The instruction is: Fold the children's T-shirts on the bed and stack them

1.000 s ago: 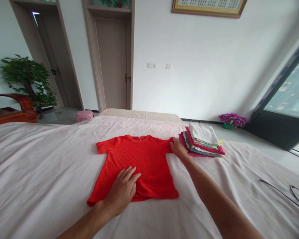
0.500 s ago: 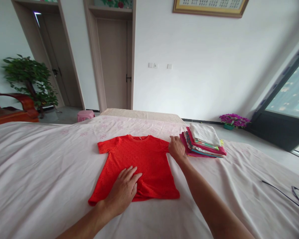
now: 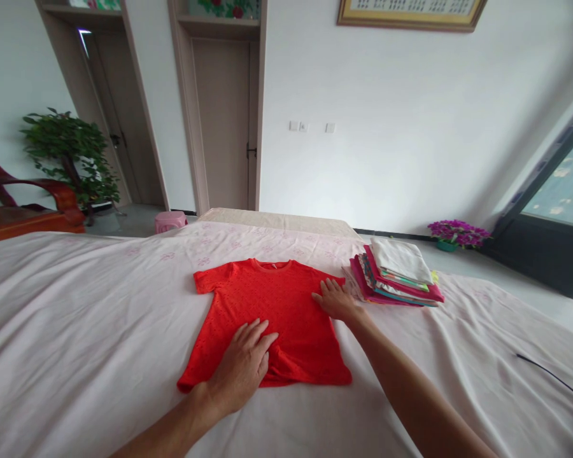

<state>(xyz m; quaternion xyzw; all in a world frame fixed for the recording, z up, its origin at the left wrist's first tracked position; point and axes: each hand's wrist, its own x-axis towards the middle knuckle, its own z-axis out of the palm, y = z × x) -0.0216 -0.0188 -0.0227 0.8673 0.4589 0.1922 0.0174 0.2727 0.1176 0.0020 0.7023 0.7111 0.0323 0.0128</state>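
A red short-sleeved T-shirt lies spread out on the pale bedsheet, its collar pointing away from me. My left hand rests flat on the lower middle of the shirt with the fingers spread; the cloth is creased beside it. On the right sleeve lies my right hand, fingers stretched out, touching the cloth without gripping it. Just beyond that hand stands a stack of folded clothes, with a white piece on top and pink and patterned layers below.
Glasses lie on the sheet at the right edge. Beyond the bed are a pink stool, a wooden armchair, a leafy potted plant and purple flowers. Closed doors line the back wall.
My right hand has gone from pinching the sleeve's end to lying open on the sleeve, which now reaches further out. My left hand stays on the shirt. The view has shifted slightly left.
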